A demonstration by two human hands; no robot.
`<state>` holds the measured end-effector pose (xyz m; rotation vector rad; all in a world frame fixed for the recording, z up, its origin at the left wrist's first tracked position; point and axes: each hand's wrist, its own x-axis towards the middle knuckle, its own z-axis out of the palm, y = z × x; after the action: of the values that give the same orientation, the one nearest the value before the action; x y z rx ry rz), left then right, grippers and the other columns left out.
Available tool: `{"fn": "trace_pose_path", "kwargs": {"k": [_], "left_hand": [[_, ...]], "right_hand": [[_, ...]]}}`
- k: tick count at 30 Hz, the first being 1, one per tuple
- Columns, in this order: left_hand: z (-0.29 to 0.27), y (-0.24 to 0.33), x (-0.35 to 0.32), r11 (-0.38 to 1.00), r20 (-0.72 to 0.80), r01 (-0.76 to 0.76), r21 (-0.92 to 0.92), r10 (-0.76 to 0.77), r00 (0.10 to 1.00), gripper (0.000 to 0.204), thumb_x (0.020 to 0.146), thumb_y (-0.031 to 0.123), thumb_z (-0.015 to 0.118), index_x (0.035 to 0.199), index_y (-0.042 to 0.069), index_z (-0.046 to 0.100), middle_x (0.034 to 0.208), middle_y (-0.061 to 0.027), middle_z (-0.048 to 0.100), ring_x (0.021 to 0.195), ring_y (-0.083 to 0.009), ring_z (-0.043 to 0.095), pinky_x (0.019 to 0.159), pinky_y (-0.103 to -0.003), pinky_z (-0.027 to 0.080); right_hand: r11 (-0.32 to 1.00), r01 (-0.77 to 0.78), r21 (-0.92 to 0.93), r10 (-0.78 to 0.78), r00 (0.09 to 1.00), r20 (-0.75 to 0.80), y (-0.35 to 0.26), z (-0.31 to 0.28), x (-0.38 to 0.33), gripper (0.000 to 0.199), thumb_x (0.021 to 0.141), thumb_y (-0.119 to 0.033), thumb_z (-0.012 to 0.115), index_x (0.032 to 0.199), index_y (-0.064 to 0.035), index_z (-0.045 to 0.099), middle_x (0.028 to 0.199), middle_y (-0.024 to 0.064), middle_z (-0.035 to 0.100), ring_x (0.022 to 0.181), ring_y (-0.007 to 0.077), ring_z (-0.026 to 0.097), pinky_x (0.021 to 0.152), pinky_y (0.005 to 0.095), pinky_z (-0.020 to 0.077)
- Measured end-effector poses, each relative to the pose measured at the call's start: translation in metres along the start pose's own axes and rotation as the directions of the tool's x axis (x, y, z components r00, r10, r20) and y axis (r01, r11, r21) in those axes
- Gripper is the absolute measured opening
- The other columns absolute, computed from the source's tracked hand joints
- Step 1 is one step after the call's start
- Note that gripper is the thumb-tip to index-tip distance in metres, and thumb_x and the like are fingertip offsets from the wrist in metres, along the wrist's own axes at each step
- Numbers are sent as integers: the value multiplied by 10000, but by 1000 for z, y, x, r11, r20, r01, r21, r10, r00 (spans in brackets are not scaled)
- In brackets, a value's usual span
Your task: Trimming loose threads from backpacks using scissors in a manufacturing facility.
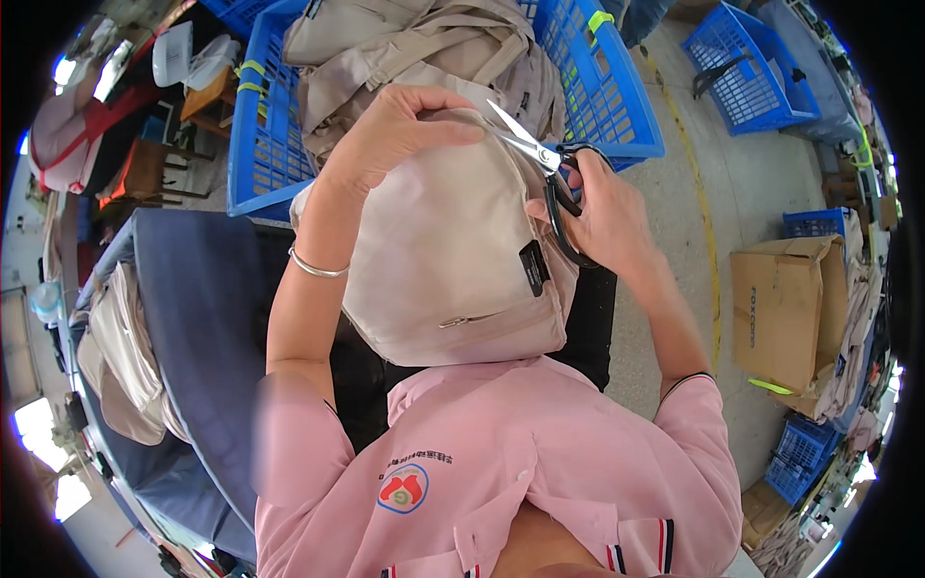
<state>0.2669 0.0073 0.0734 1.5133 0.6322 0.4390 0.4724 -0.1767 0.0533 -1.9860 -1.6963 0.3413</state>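
Handle the beige zippered bag (438, 241) on the lap (594, 323) as probably light, soft and floppy, best gripped at its upper edge, apparently pinched there by left fingers (438, 98), with open scissors (548, 158) clasped in right fingers (595, 175).

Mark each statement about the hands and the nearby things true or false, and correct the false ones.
1. The right hand holds black-handled scissors. True.
2. The scissors are shut. False: their blades stand apart.
3. The left hand is at the top of the beige bag. True.
4. A bracelet circles the right arm. False: the bracelet circles the left arm.
5. Beyond the bag, a blue crate holds beige fabric. True.
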Motion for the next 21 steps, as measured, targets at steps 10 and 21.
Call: {"fn": "trace_pose_path", "kwargs": {"k": [10,21], "left_hand": [[6,6,-4,1000,-45,-13,24,14,999,236,749,64,817,968,-8,763,820,-27,716,744,-54,627,675,-184,472],[6,4,-8,997,-45,-29,-65,26,999,258,751,19,824,999,-2,753,829,-22,718,764,-43,640,707,-172,493]], "right_hand": [[982,114,-153,-109,993,37,-11,-18,20,715,750,-653,737,913,-1,495,841,173,640,791,406,660,646,456,520],[973,196,-124,-179,975,130,-2,-36,30,613,753,-526,810,914,-13,515,661,121,539,586,327,540,561,409,442]]}}
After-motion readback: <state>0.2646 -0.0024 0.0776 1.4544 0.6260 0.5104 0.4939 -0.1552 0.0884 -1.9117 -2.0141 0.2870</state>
